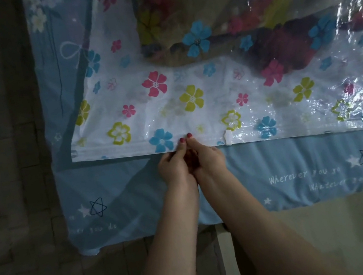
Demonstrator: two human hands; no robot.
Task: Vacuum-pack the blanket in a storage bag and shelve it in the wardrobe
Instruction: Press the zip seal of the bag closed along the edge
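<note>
On the bed (278, 168), head view: blue sheet with white and dark star outlines and white script text, smooth cotton look, front edge hanging over a dim floor. Floor on the left is dark, blocky tile or mat pattern; lower right is a paler plain surface. Room is dim overall.

Storage bag (170, 105) lies flat on the sheet, large rectangular clear plastic, glossy and crinkled at the right with glare streaks, printed with pink, blue and yellow-green flowers. Lower band of the bag is flat with the sheet showing whitish through it. Blanket (238, 13) sits inside the bag in the upper part, a soft bulky mass, brownish with red, dark and yellow floral patches, blurred behind the plastic.

Zip seal strip (114, 148) runs along the bag's near edge, straight ribbed white track. Small white slider clip (228, 137) sits on that edge, just right of the hands.

Left hand (173, 165) and right hand (205, 157) are together, touching each other, both pinching the bag's near edge at the seal, red-painted thumbnails on top of the plastic, fingers curled beneath. Forearms bare.
</note>
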